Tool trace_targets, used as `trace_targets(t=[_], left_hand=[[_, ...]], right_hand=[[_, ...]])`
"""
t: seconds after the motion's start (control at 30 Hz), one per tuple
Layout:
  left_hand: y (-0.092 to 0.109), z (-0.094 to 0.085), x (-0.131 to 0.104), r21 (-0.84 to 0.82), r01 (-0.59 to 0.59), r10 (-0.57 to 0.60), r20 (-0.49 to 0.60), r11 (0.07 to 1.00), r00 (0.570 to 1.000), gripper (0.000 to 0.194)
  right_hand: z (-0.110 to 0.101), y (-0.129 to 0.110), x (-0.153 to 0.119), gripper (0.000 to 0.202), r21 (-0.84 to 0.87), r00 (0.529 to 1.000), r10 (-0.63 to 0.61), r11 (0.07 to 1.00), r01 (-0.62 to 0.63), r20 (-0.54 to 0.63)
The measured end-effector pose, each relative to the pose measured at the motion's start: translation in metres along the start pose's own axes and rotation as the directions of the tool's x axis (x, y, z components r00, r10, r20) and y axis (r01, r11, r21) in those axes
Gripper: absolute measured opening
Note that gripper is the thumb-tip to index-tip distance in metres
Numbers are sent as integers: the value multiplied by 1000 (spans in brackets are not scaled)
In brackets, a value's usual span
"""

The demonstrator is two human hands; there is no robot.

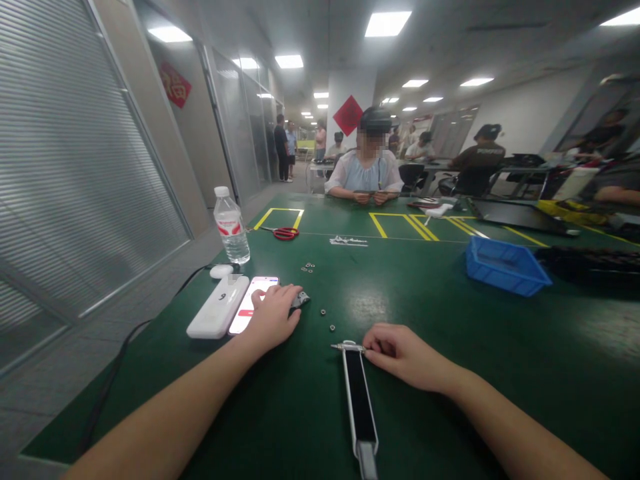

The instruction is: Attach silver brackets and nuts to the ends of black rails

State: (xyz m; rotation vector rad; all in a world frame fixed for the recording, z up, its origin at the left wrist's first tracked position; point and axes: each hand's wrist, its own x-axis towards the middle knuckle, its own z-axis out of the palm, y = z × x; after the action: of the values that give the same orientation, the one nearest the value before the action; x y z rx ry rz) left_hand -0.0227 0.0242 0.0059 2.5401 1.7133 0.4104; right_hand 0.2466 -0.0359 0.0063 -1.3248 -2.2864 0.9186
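Note:
My left hand point(275, 312) lies partly over the right side of a lit phone point(249, 308), its fingers spread and reaching to a small grey metal piece point(301, 300). My right hand point(400, 352) has curled fingers, with thumb and forefinger at the right end of a thin metal rod point(349, 347). That rod lies across the top of a long white-edged tool with a black face point(360, 393). Two small nuts sit between my hands, one nearer point(332, 328) and one farther point(323, 312). Several small metal rings point(308, 267) lie beyond them.
A white power bank point(219, 308), a white round case point(221, 271) and a water bottle point(231, 227) stand at left. Red-handled scissors point(286, 233) lie farther back. A blue bin point(507, 267) is at right. A person point(367, 167) sits across the green table point(400, 287).

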Motion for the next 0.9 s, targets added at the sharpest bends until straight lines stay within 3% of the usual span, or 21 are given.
trace_targets(t=[0.3, 0.43, 0.6, 0.73, 0.9], left_hand=[[-2, 3, 1, -6, -2, 2, -17, 1000, 1000, 32], [-2, 2, 1, 39, -43, 47, -87, 998, 995, 35], [6, -12, -2, 27, -123, 126, -181, 992, 975, 34], [15, -19, -8, -140, -285, 272, -105, 948, 956, 34], [15, -15, -11, -277, -436, 469, 62, 856, 881, 32]], right_hand=[[0, 1, 0, 10, 10, 1000, 9, 1000, -9, 8], [0, 2, 1, 9, 12, 1000, 3, 1000, -3, 8], [1, 3, 1, 8, 16, 1000, -4, 1000, 4, 0], [1, 3, 1, 9, 18, 1000, -5, 1000, 4, 6], [2, 4, 0, 10, 8, 1000, -6, 1000, 6, 0]])
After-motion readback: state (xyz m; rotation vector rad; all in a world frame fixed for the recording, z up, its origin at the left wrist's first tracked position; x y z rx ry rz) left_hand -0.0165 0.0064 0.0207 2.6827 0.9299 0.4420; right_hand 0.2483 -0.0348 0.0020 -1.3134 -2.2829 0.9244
